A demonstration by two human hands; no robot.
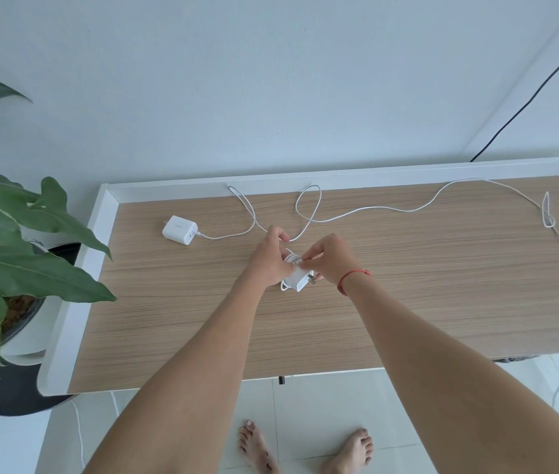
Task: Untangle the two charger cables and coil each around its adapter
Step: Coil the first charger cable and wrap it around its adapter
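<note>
Gripping adapter [300,281], left hand [267,258], right hand [332,261], well inside table [425,302] edges

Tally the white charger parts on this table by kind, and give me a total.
Adapters: 2 (one lying on the table, one held in the hands)
White cables: 2 (one plugged into the lying adapter, one partly coiled at the held adapter)
Total: 4

Bare forearms [442,364], bare feet [353,451]; red cord bracelet [351,279] at right hand [332,260]
</note>
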